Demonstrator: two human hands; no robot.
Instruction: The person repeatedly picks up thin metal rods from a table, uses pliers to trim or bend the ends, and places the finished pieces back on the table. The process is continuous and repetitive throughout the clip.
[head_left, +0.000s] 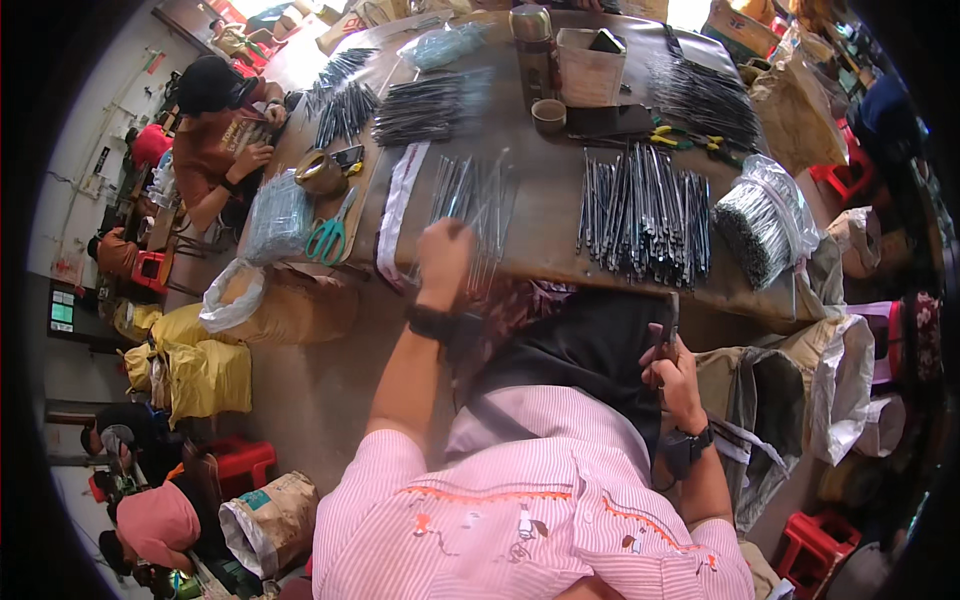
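My left hand is over the table's near edge, fingers curled at the lower ends of several thin, shiny clear rods. The rods are smeared, some tilted; the fingers seem closed on a few of them. Below the table's edge, by my lap, my right hand is wrapped round a slim dark object, upright and seen edge-on; its kind is unclear. Beyond it, a wide row of dark thin rods lies on the table. A white strip of cloth lies left of the clear rods.
On the table are teal scissors, a tape roll, a bagged rod bundle, green-yellow pliers, a flask and a white bin. A co-worker sits at left. Sacks stand below.
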